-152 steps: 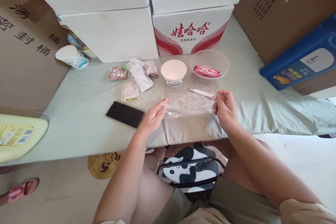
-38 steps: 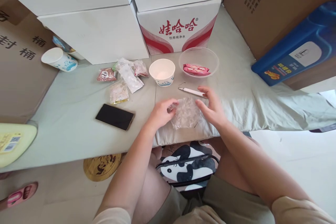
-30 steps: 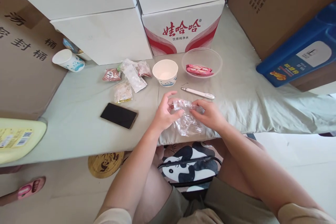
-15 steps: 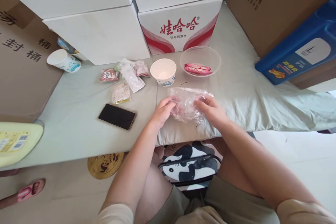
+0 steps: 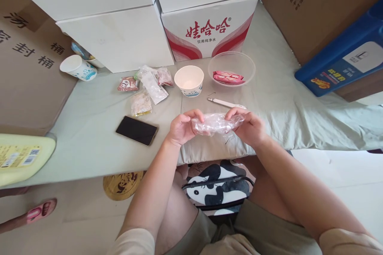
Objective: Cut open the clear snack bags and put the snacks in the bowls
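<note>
A clear crinkled plastic bag (image 5: 214,123) is stretched sideways between my hands, bunched into a narrow band. My left hand (image 5: 184,126) grips its left end with the thumb on top. At the other end my right hand (image 5: 249,125) pinches the plastic. Just beyond the bag lies a slim white utility knife (image 5: 227,103) on the cloth. Farther back stand a white paper bowl (image 5: 189,81) and a clear plastic bowl (image 5: 250,72) holding pink-red wrapped snacks (image 5: 228,77).
Left of the paper bowl are several small packets (image 5: 154,85) and a black phone (image 5: 137,130). A paper cup (image 5: 79,67) lies tipped at the far left. White boxes (image 5: 206,34) line the back; a blue jug (image 5: 344,53) leans at right.
Both hands have gathered the bag from a spread, loose shape into a narrower band. The utility knife, mostly covered before, now shows. The view has shifted slightly.
</note>
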`<state>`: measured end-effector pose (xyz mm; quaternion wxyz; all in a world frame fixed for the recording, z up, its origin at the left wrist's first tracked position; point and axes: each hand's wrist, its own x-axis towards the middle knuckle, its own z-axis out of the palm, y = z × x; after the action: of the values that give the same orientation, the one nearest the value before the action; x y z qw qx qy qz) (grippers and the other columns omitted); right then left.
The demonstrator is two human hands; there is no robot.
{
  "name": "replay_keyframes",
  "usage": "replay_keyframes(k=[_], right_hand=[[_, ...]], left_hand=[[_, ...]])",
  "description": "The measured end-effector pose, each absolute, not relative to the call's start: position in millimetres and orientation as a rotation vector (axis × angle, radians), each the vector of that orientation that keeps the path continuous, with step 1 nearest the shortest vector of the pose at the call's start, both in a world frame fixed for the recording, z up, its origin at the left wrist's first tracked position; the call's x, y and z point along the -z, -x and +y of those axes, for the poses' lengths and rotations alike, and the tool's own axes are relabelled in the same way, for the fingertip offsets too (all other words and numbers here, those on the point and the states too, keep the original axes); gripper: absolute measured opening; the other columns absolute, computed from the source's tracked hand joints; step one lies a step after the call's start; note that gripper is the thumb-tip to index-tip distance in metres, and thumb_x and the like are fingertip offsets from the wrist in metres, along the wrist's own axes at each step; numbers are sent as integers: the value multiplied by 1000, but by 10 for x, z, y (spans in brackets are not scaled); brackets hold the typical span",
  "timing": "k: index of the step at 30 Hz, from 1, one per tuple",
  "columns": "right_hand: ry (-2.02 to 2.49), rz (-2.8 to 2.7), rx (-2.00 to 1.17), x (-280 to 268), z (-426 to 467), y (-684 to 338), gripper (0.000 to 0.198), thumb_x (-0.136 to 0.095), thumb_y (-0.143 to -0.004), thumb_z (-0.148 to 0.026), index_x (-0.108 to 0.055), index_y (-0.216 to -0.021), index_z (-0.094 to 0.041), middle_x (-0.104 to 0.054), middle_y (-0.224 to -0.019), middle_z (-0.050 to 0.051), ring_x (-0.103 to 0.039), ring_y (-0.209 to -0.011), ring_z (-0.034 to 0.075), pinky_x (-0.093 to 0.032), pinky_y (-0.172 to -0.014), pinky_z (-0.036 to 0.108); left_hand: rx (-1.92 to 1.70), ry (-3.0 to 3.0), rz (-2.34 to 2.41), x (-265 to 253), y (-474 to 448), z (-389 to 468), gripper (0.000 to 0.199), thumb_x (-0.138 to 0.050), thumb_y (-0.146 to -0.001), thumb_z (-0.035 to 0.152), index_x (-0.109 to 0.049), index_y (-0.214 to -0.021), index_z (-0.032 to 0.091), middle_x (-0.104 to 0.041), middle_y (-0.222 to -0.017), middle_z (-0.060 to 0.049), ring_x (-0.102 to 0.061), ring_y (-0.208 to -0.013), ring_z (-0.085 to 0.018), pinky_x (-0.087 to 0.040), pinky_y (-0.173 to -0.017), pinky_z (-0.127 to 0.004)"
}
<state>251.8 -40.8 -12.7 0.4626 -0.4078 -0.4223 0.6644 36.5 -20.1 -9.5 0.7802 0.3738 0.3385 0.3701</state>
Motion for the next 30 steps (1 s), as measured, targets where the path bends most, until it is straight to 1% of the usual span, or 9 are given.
replay_keyframes(k=[4, 7, 9, 11, 14, 19, 23, 27, 30], right_hand=[[1319, -1258, -1464, 181, -380, -2514, 39, -50, -81, -56, -54, -63, -21, -54, -60, 1, -50, -55, 14, -42, -55, 29], [1455, -1301, -1356, 207, -374, -2484, 27, -65, -74, -45, -50, -81, -23, -53, -61, -5, -47, -53, 12, -38, -53, 26], [1567, -1312, -1205, 208, -379, -2479, 35, -66, -72, -41, -49, -98, -24, -51, -62, -7, -46, -53, 13, -37, -54, 26], [1726, -1367, -966, 207, -388, -2486, 40, -65, -73, -38, -51, -107, -23, -51, -63, -7, -47, -54, 15, -36, -56, 28], [1756, -1505, -721, 218, -416, -2477, 22, -61, -77, -35, -57, -94, -22, -57, -69, -1, -52, -62, 17, -39, -63, 31], [1217, -1705, -966, 231, -482, -2369, 13, -58, -82, -33, -53, -79, -22, -63, -82, 3, -58, -80, 19, -45, -76, 32], [1084, -1515, -1361, 236, -496, -2321, 16, -55, -88, -38, -53, -87, -22, -62, -87, 2, -58, -78, 16, -47, -75, 32], [1253, -1326, -1174, 282, -462, -2322, 24, -65, -80, -35, -54, -98, -23, -64, -99, 4, -59, -85, 16, -48, -79, 32], [1279, -1298, -1168, 315, -438, -2323, 37, -72, -73, -34, -54, -104, -23, -64, -106, 4, -60, -88, 17, -49, -77, 31]], left_hand=[[-748, -1057, 907, 189, -378, -182, 24, -73, -66, 36, -59, -74, 17, -56, -65, 2, -51, -56, -9, -40, -54, -23], [-783, -1149, 1049, 271, -408, -145, 33, -70, -65, 20, -58, -96, 21, -64, -80, 3, -58, -67, -11, -44, -62, -22], [-969, -1195, 1181, 318, -405, -102, 35, -64, -65, 14, -57, -98, 22, -67, -93, 0, -63, -84, -14, -48, -74, -25], [-1180, -1239, 1342, 355, -392, -68, 26, -61, -68, 13, -56, -92, 21, -66, -95, -2, -63, -93, -15, -48, -81, -27], [-1168, -1282, 1382, 380, -411, -89, 12, -62, -78, 24, -57, -88, 20, -65, -86, -3, -64, -88, -17, -50, -80, -30], [-823, -1382, 987, 330, -559, -250, 56, -76, -77, 42, -56, -125, 22, -63, -130, -11, -60, -120, -24, -48, -98, -34], [-757, -1329, 921, 277, -588, -280, 54, -65, -86, 54, -60, -127, 20, -70, -115, -10, -66, -102, -22, -51, -89, -32], [-876, -1193, 959, 260, -553, -255, 45, -66, -85, 51, -66, -118, 20, -72, -101, -7, -65, -91, -19, -50, -84, -30], [-905, -1043, 827, 259, -558, -259, 44, -69, -82, 50, -67, -113, 20, -71, -111, -9, -66, -99, -21, -50, -86, -31]])
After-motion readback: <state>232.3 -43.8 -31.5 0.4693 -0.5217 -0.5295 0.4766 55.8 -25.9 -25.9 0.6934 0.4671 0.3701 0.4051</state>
